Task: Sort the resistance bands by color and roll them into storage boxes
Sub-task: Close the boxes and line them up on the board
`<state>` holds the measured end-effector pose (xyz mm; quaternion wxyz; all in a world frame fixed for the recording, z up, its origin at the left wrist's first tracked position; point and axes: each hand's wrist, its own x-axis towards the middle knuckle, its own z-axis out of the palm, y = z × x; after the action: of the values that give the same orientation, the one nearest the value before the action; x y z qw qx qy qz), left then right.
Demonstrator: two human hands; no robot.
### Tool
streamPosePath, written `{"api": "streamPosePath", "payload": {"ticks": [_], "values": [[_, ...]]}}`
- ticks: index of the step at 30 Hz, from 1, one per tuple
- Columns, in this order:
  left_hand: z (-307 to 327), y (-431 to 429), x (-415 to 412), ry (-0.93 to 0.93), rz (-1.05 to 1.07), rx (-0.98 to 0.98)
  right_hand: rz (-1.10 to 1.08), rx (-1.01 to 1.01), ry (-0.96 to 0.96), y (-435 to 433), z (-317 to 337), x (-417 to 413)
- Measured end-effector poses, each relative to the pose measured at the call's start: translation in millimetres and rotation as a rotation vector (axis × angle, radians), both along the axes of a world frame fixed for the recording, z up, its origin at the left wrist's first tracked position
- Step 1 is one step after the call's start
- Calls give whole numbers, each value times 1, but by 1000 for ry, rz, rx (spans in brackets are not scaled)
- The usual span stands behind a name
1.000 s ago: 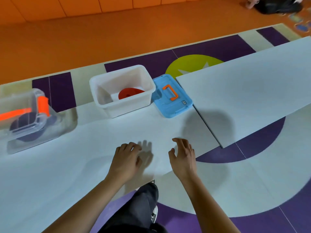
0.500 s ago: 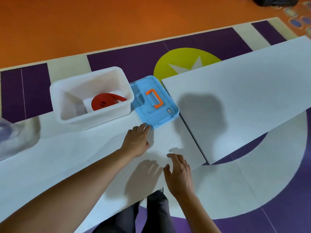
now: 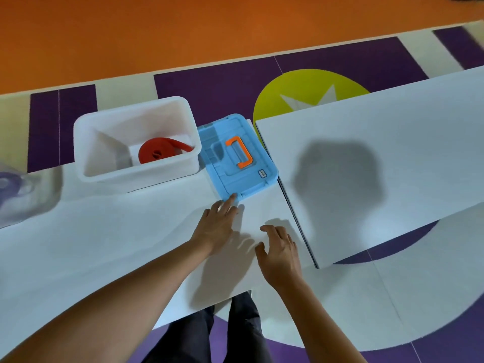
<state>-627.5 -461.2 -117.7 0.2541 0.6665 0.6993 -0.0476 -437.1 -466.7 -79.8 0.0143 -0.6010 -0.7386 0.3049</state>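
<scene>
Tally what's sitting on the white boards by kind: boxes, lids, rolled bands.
Boxes: 2, white box, clear box at the left edge
Lids: 1, blue lid
Rolled bands: 2, red band, blurred purple band
Total: 5

A rolled band (image 3: 153,154) of red-orange lies in a plain white storage box (image 3: 162,171), next to a sky-blue lid (image 3: 235,179) with a bright orange handle (image 3: 246,153). Plain white boards (image 3: 379,166) cover part of a mat (image 3: 209,85) patterned in deep purple blocks and cream stripes, with a yellow-green disc (image 3: 272,106) bearing a pale star (image 3: 314,100). Beyond the mat the floor (image 3: 183,27) is solid orange. At the left edge, a clear container (image 3: 23,195) shows a blurred purple shape inside. The person's trousers (image 3: 193,334) are dark charcoal.
</scene>
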Motion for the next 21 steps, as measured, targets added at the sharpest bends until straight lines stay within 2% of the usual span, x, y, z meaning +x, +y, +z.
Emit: {"api": "streamPosePath", "payload": {"ticks": [2, 5, 7, 17, 21], "values": [[1, 6, 2, -17, 69, 48, 4, -1, -2, 5, -1, 5], [3, 12, 1, 28, 111, -33, 10, -19, -9, 9, -3, 14], [8, 16, 3, 46, 89, -99, 10, -35, -17, 10, -5, 18], [23, 4, 34, -17, -32, -118, -91, -98, -53, 19, -13, 42], [29, -12, 42, -48, -61, -139, -64, -134, -60, 20, -16, 44]]}}
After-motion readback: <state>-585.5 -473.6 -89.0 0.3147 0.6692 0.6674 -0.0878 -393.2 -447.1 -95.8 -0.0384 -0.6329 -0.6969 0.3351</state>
